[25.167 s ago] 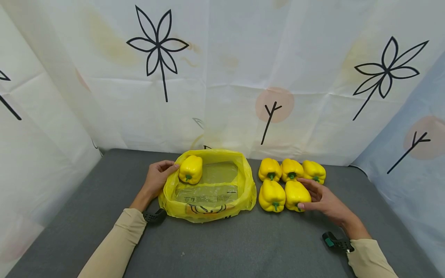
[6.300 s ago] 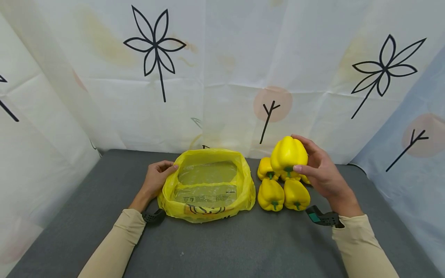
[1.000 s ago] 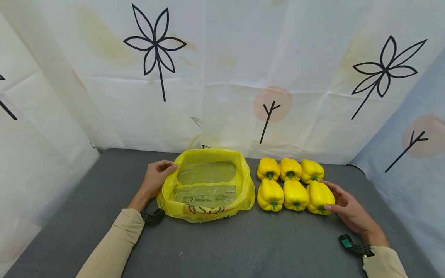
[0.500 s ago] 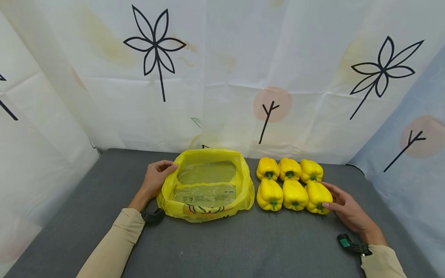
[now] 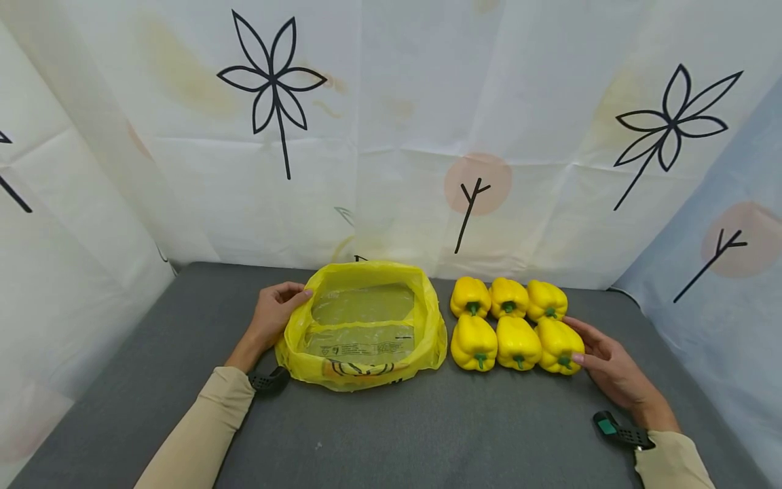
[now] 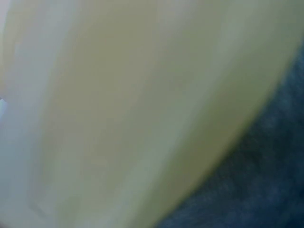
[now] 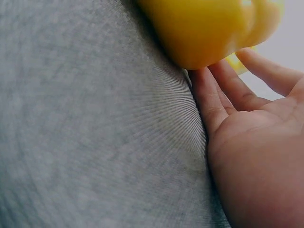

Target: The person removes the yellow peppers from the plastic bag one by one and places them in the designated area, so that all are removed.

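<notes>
A yellow plastic bag [image 5: 366, 377] stands with its mouth spread wide; inside, only its printed film shows. My left hand [image 5: 271, 319] pinches the bag's left rim between thumb and fingers. Beside the bag, yellow bell peppers lie in two rows of three, stems toward me. The front right bell pepper [image 5: 557, 343] sits on the table between the thumb and fingers of my right hand [image 5: 613, 370]. In the right wrist view, the fingertips touch this pepper's side from below. Blurred pale yellow film [image 6: 142, 104], seemingly the bag, fills most of the left wrist view.
The other peppers, such as the front middle one [image 5: 518, 343] and the back right one [image 5: 546, 301], sit close together. Grey cloth covers the table [image 5: 391, 435]. A white patterned curtain [image 5: 391, 170] hangs along the back edge and both sides.
The pepper once inside the bag is out, and the pepper lifted earlier now sits on the table. Over the last second, my right hand shifts the front right pepper slightly left and turns it. Left hand unmoved.
</notes>
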A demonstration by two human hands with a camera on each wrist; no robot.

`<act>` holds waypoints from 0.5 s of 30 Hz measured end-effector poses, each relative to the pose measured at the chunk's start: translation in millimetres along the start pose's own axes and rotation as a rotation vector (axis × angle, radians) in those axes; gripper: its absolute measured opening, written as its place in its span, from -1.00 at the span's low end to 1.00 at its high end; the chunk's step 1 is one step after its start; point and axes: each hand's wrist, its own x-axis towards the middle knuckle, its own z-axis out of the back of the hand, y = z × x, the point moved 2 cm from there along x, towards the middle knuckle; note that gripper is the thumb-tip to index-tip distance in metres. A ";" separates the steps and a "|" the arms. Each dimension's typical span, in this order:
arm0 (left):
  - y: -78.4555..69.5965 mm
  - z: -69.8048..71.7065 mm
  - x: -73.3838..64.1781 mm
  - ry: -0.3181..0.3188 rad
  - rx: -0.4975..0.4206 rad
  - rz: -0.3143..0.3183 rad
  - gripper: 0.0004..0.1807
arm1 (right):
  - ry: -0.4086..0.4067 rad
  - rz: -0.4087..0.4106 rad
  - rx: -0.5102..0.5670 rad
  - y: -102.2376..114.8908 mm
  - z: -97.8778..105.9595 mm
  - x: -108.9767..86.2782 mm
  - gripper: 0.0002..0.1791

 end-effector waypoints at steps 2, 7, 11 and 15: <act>-0.2 0.0 0.4 -0.003 -0.001 0.000 -0.61 | 0.001 0.009 0.010 -0.4 0.6 0.1 -0.34; -0.6 -0.1 0.3 -0.010 0.004 -0.001 -0.62 | -0.017 -0.011 0.004 -1.9 0.6 0.2 -0.33; 0.7 0.6 -0.3 -0.004 0.013 -0.001 -0.64 | -0.029 -0.034 -0.020 -2.9 -0.4 -0.1 -0.32; 1.2 0.4 -0.8 -0.004 0.005 0.000 -0.62 | -0.028 -0.038 -0.022 -2.7 -0.9 0.2 -0.32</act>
